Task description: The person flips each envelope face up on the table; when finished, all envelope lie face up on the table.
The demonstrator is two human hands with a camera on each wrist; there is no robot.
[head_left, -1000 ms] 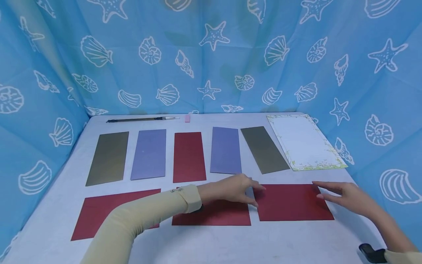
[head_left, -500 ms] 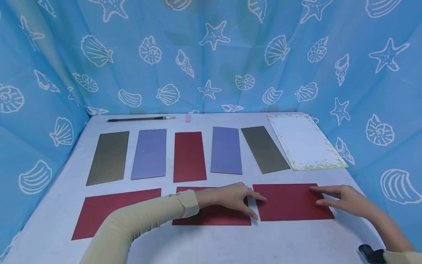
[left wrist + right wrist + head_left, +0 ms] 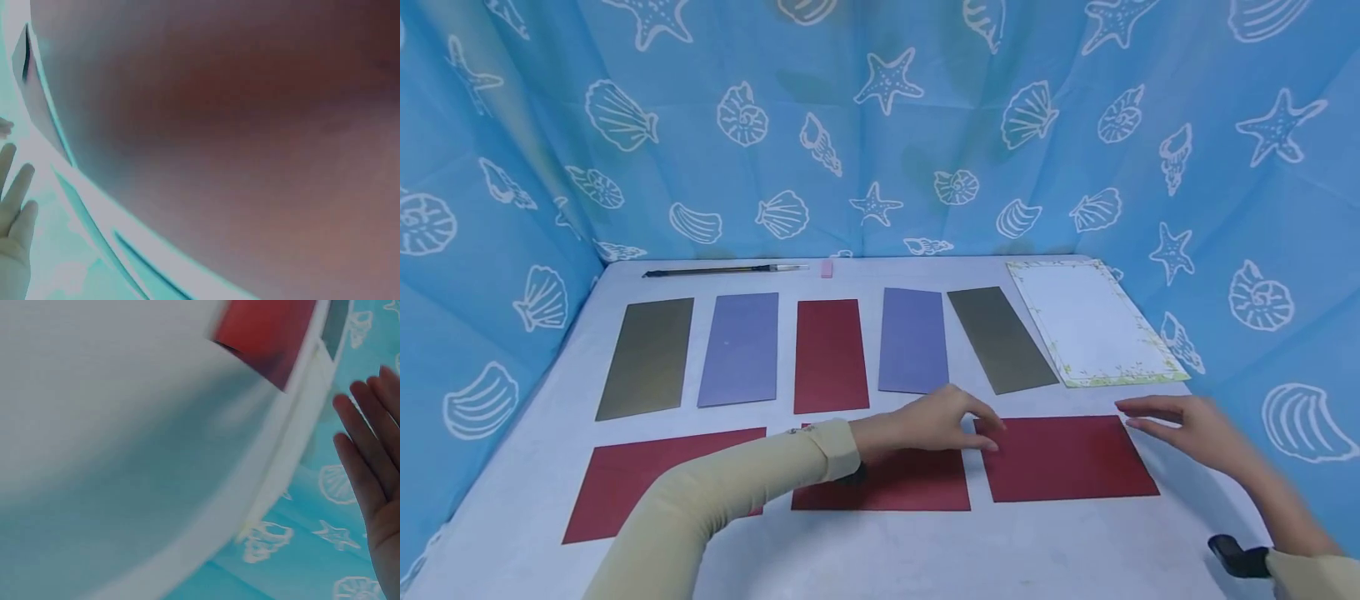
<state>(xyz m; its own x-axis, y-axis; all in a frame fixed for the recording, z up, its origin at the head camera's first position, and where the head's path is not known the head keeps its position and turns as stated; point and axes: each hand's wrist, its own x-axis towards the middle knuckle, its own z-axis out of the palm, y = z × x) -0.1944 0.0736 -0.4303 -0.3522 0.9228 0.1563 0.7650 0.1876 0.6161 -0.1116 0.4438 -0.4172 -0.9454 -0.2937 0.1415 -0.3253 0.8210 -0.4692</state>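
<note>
Three red rectangular paper cards lie lengthwise along the front: a left one (image 3: 655, 471), a middle one (image 3: 887, 492) and a right one (image 3: 1063, 458). Over the middle card reaches my left hand (image 3: 925, 427), fingers relaxed, its tips at the left edge of the right card. My right hand (image 3: 1198, 433) is just beyond that card's top right corner, fingers extended, holding nothing. In the right wrist view the right hand (image 3: 381, 450) shows straight fingers, apart from the red card (image 3: 269, 337). The left wrist view shows spread fingers of the left hand (image 3: 15, 219).
Behind lies a row of upright cards: olive (image 3: 646, 358), purple (image 3: 739, 350), red (image 3: 831, 357), purple (image 3: 914, 340) and olive (image 3: 1002, 340). A brush (image 3: 722, 271) and a pink block (image 3: 827, 268) lie at the back. A flower-bordered sheet (image 3: 1097, 325) is back right.
Both hands shift slightly toward and then away from the front over the right red card. The right hand now sits a little farther right, off the card. The cards stay nearly in place.
</note>
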